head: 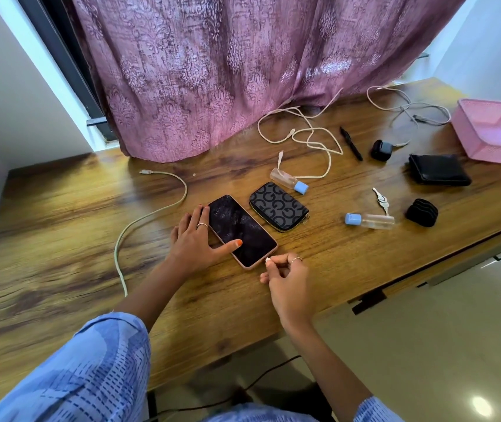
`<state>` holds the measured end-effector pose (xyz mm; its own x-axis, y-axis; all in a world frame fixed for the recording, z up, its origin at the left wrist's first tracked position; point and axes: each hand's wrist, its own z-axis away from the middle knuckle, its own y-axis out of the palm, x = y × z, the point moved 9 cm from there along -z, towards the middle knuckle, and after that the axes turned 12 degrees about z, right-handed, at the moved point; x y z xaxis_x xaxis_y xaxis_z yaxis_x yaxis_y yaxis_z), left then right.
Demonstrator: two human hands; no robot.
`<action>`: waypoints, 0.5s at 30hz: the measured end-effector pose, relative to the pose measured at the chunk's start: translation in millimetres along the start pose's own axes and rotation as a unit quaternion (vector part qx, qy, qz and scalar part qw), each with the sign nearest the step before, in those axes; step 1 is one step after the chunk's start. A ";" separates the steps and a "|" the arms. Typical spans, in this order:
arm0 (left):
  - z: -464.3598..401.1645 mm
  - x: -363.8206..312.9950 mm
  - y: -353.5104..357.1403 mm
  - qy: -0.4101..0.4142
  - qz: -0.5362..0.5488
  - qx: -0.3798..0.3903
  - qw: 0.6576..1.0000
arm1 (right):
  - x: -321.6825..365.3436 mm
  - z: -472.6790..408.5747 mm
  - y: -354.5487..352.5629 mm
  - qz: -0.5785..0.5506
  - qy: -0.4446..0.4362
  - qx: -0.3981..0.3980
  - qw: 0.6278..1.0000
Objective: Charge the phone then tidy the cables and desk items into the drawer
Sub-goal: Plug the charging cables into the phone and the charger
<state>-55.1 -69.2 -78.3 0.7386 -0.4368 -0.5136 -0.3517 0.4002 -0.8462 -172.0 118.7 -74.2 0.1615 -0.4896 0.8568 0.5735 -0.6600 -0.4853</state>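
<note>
A dark-screened phone [241,229] in a pink case lies flat on the wooden desk [60,239]. My left hand [196,242] rests on its left edge, thumb laid across the screen. At the phone's near end my right hand [286,278] pinches a small white cable plug [268,261], right beside the phone's bottom edge. Whether the plug is inserted I cannot tell. A greenish cable [151,214] curves over the desk to the left. White cables [304,138] lie tangled at the back.
Right of the phone lie a patterned zip pouch [279,207], two clear bottles with blue caps [289,180] [369,220], keys [381,200], a pen [350,143], a black earbud case [381,150], a black wallet [438,169], a black ribbed item [422,212] and a pink basket [496,129]. A pink curtain [228,71] hangs behind.
</note>
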 end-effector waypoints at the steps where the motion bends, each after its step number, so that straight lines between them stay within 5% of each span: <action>1: 0.0 0.2 0.0 0.000 -0.002 0.000 1.000 | 1.3 0.5 -0.6 0.016 -0.012 -0.006 1.000; 9: 0.9 0.3 0.8 0.003 -0.003 0.003 1.000 | 11.6 -4.4 -4.5 0.127 -0.084 -0.015 0.988; 15: 3.2 -1.3 -0.7 0.007 0.000 -0.001 1.000 | 24.1 0.9 -1.1 0.279 -0.227 -0.036 0.932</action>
<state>-53.9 -66.3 -76.6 0.7298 -0.4482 -0.5163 -0.3541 0.3982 -0.8462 -168.0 108.2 -52.9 0.7517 -0.4870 0.4448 0.2453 -0.4196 -0.8740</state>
